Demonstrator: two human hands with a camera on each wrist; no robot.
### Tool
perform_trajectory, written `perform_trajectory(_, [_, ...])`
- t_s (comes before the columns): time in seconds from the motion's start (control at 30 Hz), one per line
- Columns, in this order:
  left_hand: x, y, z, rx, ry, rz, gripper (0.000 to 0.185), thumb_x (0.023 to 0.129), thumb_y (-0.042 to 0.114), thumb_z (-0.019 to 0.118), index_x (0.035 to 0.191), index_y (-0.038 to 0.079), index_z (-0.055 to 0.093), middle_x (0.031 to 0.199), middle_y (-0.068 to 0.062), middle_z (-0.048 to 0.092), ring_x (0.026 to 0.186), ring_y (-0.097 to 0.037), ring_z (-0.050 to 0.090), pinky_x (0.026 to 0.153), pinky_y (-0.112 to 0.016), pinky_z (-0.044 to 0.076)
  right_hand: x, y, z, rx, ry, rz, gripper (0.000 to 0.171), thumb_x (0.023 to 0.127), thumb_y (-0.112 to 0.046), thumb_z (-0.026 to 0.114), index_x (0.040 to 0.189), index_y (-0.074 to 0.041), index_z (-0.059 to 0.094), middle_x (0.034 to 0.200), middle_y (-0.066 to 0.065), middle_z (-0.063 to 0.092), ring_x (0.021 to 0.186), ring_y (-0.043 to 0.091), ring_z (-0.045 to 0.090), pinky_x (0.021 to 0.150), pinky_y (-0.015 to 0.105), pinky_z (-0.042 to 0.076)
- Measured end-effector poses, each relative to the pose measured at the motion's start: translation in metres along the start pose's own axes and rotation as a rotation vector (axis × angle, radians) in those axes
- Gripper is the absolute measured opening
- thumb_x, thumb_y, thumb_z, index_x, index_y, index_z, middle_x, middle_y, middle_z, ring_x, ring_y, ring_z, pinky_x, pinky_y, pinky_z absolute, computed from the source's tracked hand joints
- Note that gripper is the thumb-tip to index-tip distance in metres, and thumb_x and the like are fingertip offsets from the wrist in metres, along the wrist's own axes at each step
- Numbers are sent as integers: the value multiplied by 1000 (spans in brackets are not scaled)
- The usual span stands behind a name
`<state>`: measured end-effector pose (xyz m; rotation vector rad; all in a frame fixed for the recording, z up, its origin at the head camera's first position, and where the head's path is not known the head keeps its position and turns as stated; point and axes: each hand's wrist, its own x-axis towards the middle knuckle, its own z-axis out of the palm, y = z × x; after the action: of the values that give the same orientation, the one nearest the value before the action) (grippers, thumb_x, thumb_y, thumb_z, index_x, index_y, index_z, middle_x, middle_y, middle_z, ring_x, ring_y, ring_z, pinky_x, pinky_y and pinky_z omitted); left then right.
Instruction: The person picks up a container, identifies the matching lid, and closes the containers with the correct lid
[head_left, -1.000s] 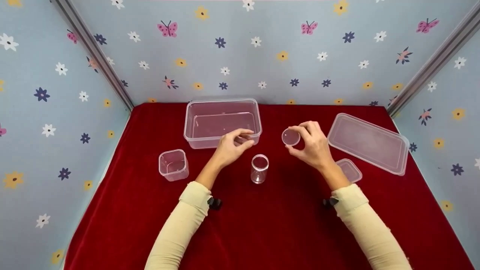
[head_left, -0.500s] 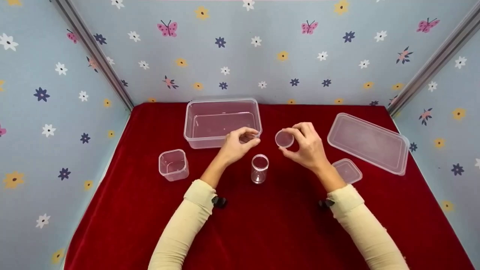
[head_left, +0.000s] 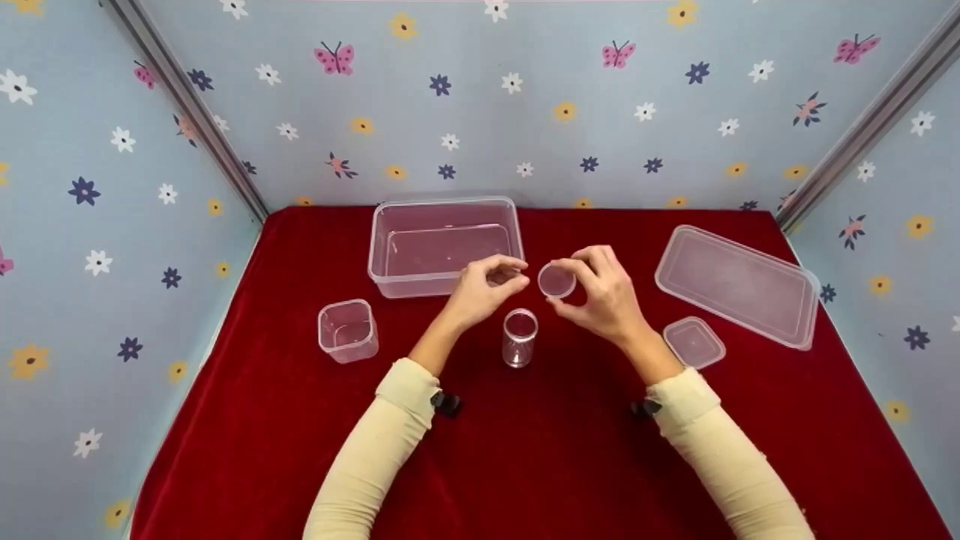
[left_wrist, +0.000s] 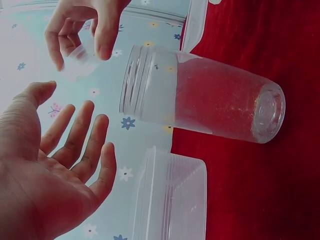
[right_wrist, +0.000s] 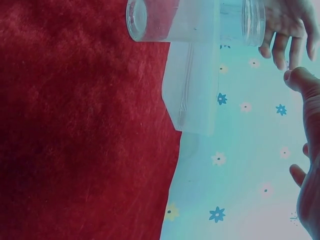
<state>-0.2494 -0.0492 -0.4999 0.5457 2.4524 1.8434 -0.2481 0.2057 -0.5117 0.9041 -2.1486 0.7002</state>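
A round clear lid (head_left: 556,280) is pinched by its edge between the thumb and fingers of my right hand (head_left: 606,296). My left hand (head_left: 484,291) hovers just left of the lid with nothing in it; its fingers are loosely bent in the left wrist view. Below and between both hands, a clear jar (head_left: 519,339) stands upright on the red cloth, its mouth uncovered. Neither hand touches the jar. The left wrist view shows the jar (left_wrist: 215,95) close up, with ridges round its neck. In the right wrist view the lid is not clearly visible.
A large clear rectangular container (head_left: 420,285) stands behind the left hand. Left of the jar is a small square container (head_left: 349,349). On the right lie a large rectangular lid (head_left: 739,289) and a small square lid (head_left: 694,343). Patterned walls (head_left: 480,112) enclose the red cloth (head_left: 540,465).
My right hand has moved left with the round lid, and my left hand has shifted a little right, so the two are closer together. The jar and containers stay put.
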Motion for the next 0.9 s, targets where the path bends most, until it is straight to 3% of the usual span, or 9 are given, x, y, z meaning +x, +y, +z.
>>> perform_trajectory(0.47, [1,1,9,-3,-21,-32,29,104,17,80,128,1,81,120,-20,84,99,-16,75,92,-27,61,2,-5,5,-25,-23,-24,51,78,-20,99,122,-8,78,112,19,68,109,37,64,95,50,62])
perform_trajectory(0.67, [1,2,10,31,-31,-29,27,107,20,77,126,2,83,123,-19,85,105,-29,79,93,-27,62,3,-6,8,-21,-13,-41,50,77,-18,99,122,-7,78,111,19,69,108,37,64,94,49,60])
perform_trajectory(0.9, [1,1,11,32,-22,-22,25,107,18,76,124,1,83,120,-19,85,92,-8,74,90,-25,62,2,-6,8,-41,-38,-38,51,80,-21,99,124,-8,77,112,18,68,109,35,64,95,48,61])
